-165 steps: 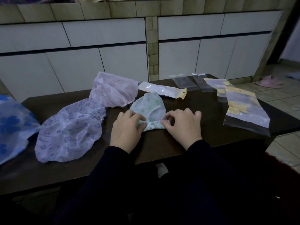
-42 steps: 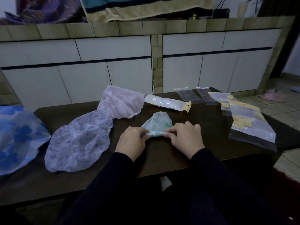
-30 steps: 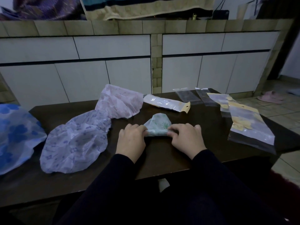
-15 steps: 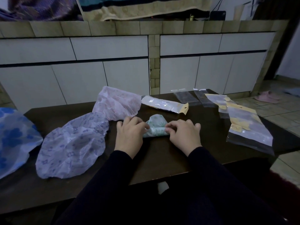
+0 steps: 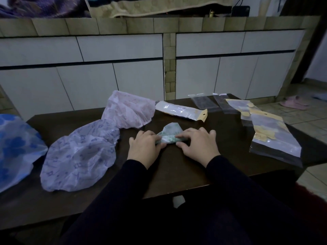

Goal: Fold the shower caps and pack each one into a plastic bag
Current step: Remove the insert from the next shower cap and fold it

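A pale green flowered shower cap [image 5: 171, 133], folded small, lies on the dark table [image 5: 177, 174] between my hands. My left hand [image 5: 144, 147] pinches its left end and my right hand [image 5: 198, 145] pinches its right end, fingers curled over the roll. A pointed flap of the cap sticks up behind my fingers. Unfolded caps lie to the left: a purple-print one [image 5: 79, 156], a pink one [image 5: 129, 110] and a blue flowered one [image 5: 16, 147]. A packed bag [image 5: 180, 111] with a yellow header lies just beyond the green cap.
A stack of plastic bags with yellow headers [image 5: 269, 135] lies at the table's right side, two clear bags [image 5: 210, 103] behind it. White cabinet doors [image 5: 123, 76] stand behind the table. Tiled floor with pink slippers [image 5: 293, 103] is at right.
Over the frames the green cap went from a flat fan to a small tight roll. Both hands have moved closer together and pressed it lower onto the table.
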Available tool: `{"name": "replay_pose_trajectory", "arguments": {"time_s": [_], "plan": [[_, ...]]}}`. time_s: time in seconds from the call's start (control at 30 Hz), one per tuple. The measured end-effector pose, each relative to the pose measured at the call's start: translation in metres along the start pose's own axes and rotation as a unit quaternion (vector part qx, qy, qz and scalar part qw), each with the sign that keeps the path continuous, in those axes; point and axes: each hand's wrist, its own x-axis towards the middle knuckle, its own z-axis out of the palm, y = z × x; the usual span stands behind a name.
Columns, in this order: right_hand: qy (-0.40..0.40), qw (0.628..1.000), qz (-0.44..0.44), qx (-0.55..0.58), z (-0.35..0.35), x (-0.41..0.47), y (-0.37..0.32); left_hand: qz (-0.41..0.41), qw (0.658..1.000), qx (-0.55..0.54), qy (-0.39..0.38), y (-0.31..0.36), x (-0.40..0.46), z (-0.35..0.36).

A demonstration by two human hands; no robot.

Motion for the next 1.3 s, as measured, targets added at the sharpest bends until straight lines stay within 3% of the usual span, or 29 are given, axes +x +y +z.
{"name": "replay_pose_trajectory", "arguments": {"time_s": [0.13,0.37,0.73,1.1,1.3], "plan": [[-0.011,1.000,0.020,0.010,0.000,0.002,0.005,-0.007,1.000,-0.007,-0.023,0.000,0.004,-0.002],[0.019,1.000,0.022,0.001,0.006,0.005,-0.001,-0.001,0.998,0.066,0.007,0.006,0.003,-0.002],[0.007,0.998,0.050,0.041,0.007,0.008,0.002,-0.026,0.999,0.023,0.019,0.001,0.004,0.004],[-0.009,0.978,0.123,0.171,0.010,0.027,0.009,-0.063,0.997,0.008,0.039,0.002,0.018,0.006],[0.027,0.972,0.136,0.190,0.012,0.029,0.012,-0.103,0.993,-0.043,0.041,0.004,0.023,0.011]]}}
